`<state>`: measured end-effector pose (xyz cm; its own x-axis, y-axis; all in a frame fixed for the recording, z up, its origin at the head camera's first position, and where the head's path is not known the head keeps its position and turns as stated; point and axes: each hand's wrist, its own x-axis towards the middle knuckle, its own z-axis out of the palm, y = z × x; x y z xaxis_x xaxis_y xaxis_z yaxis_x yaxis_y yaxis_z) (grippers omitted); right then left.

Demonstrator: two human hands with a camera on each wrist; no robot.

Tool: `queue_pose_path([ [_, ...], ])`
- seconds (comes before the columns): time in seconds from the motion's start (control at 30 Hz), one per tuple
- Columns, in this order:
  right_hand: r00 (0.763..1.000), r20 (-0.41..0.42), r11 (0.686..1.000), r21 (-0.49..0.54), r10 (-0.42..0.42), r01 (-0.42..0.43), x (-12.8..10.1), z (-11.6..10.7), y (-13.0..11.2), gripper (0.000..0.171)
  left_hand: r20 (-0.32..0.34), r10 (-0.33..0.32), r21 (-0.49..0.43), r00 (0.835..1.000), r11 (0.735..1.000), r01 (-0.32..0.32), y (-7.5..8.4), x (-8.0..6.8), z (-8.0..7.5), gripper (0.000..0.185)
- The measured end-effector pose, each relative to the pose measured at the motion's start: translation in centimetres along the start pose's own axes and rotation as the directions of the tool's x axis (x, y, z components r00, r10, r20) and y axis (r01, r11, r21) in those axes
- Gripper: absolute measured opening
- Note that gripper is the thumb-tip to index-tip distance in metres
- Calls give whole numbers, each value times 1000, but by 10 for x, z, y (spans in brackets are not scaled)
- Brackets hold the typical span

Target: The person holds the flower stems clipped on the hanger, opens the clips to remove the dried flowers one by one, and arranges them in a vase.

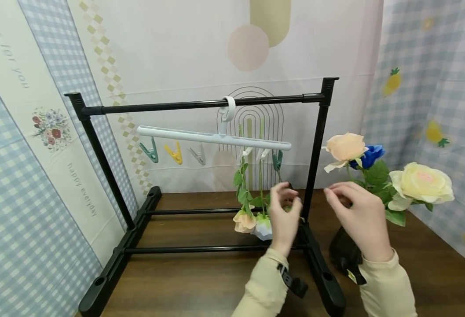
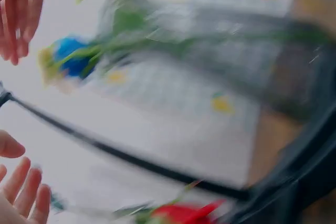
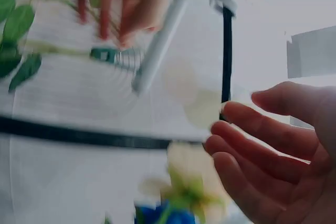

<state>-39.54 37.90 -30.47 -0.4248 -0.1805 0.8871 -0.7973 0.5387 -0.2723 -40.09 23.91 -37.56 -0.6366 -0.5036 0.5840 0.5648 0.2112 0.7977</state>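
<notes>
My left hand point(image 1: 284, 220), empty with its fingers loosely bent, is just in front of the flowers hanging at the hanger's right end. My right hand point(image 1: 360, 218) also holds nothing; its fingers are relaxed beside the vase flowers. On the pale blue hanger point(image 1: 200, 137), two white clips point(image 1: 246, 152) and a dark green clip point(image 1: 277, 160) bear flower stems. A peach rose point(image 1: 245, 221) and a whitish flower point(image 1: 263, 230) dangle upside down. The left wrist view catches a red flower point(image 2: 186, 213), which the left hand mostly hides in the head view.
A black rack point(image 1: 157, 106) carries the hanger, whose left side has a green clip point(image 1: 150, 152), a yellow clip point(image 1: 173, 152) and a grey clip point(image 1: 198, 154). At right a dark see-through vase point(image 1: 340, 251) holds a peach rose point(image 1: 345, 147), a blue rose point(image 1: 371, 156) and a pale yellow rose point(image 1: 422, 184).
</notes>
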Motion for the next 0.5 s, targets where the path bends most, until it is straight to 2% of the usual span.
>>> queue_pose_path([
  [0.1,999,14,998,56,-40,39,12,17,-12,11,-124,40,62,992,998,-33,12,23,-22,41],
  [0.17,998,28,993,101,-63,60,23,29,-20,13,-187,49,140,981,990,-23,19,38,-36,43],
  [0.27,994,78,983,177,-71,57,41,49,-30,10,-242,56,308,969,951,22,26,60,-55,50],
  [0.33,988,148,976,217,-54,21,52,64,-35,11,-246,40,409,968,910,66,30,73,-67,55],
  [0.4,971,239,965,258,-10,-54,62,80,-39,15,-230,4,481,973,870,110,31,85,-78,58],
  [0.5,919,384,940,273,87,-203,72,108,-44,23,-167,-112,519,980,835,184,27,98,-94,61],
])
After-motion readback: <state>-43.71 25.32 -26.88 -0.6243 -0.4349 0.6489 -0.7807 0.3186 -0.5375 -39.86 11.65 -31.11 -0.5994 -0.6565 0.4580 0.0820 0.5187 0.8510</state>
